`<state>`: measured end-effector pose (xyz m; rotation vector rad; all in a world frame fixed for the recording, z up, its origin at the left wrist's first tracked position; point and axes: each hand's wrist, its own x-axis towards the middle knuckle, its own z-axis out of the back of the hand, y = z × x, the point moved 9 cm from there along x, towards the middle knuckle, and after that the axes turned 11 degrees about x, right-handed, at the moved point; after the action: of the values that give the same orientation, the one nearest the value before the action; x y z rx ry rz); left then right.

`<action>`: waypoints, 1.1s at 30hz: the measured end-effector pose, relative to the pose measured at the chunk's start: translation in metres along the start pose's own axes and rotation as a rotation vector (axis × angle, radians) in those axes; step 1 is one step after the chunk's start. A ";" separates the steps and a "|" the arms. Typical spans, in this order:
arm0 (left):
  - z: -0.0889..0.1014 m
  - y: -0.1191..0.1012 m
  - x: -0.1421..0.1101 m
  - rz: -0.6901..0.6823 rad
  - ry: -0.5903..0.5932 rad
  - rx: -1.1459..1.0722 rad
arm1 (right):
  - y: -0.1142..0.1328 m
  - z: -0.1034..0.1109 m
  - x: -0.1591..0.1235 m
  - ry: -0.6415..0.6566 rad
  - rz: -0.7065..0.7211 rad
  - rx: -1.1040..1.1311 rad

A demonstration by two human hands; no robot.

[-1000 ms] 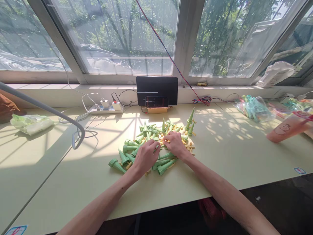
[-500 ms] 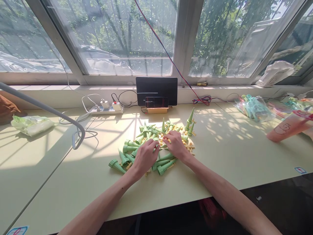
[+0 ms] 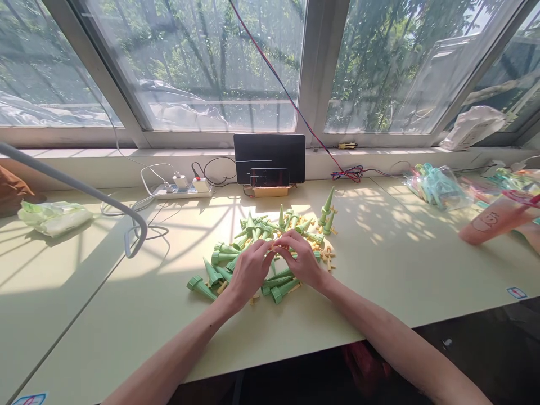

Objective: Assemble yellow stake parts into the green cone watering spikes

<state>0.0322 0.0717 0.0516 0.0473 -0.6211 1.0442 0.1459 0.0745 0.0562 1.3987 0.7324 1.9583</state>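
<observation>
My left hand [image 3: 252, 266] and my right hand [image 3: 300, 260] meet fingertip to fingertip above a pile of green plastic watering spikes [image 3: 283, 291]. Both are closed in a pinch; a speck of yellow-orange shows between the fingertips, but the fingers cover most of whatever they hold. Small yellow valve pieces [image 3: 328, 257] lie among the spikes, mostly on the right side of the pile. Two spikes with yellow pieces attached, the taller one [image 3: 327, 203] behind, stand upright at the pile's back right.
A tablet [image 3: 270, 152] with a phone [image 3: 270, 177] before it leans by the sill. A power strip [image 3: 198, 194] lies left of them. At left are a grey curved bar [image 3: 84, 193] and a wipes packet [image 3: 54, 218]; at right, a pink cup [image 3: 485, 222] and bagged items [image 3: 439, 185].
My right hand has shifted a little left and lower, so its fingertips now touch those of my left hand. The left hand has barely moved.
</observation>
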 end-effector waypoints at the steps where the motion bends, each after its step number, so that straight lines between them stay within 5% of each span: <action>1: 0.000 0.000 0.000 -0.002 0.004 -0.006 | 0.001 0.000 0.000 0.000 0.003 0.005; 20: 0.001 0.004 -0.001 -0.004 -0.050 -0.014 | 0.008 -0.003 -0.001 0.014 0.083 0.051; 33: 0.002 0.003 0.000 -0.019 -0.077 -0.012 | -0.003 0.007 -0.003 -0.095 -0.019 -0.020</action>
<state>0.0290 0.0726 0.0529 0.0831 -0.6957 1.0240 0.1537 0.0748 0.0541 1.4569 0.6785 1.8660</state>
